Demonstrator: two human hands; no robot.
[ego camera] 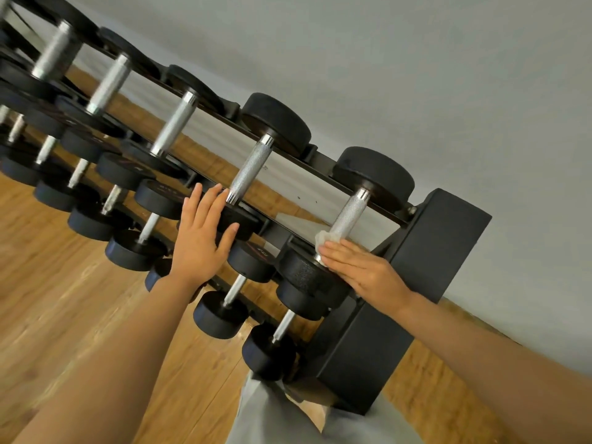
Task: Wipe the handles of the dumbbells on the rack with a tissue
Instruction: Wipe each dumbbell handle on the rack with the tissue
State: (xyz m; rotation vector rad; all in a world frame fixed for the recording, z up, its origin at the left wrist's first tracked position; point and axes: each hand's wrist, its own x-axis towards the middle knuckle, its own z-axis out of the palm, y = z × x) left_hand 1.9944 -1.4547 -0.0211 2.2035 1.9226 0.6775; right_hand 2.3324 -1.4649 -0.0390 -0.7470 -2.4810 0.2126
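A black rack (445, 238) carries rows of black dumbbells with knurled silver handles. On the top row, the rightmost dumbbell's handle (350, 213) has a white tissue (325, 238) pressed against its near end. My right hand (362, 270) lies flat with straight fingers on that tissue and handle. My left hand (200, 238) rests open, fingers spread, on the near head of the neighbouring dumbbell, whose handle (248, 168) is bare. More top-row handles (173, 123) run off to the upper left.
Lower rows hold several smaller dumbbells (221, 312) with thin handles. The rack's black end panel (378, 344) stands at the right, close to my grey trousers (288, 418). Wooden flooring (64, 299) spreads to the left; a grey wall (416, 75) is behind.
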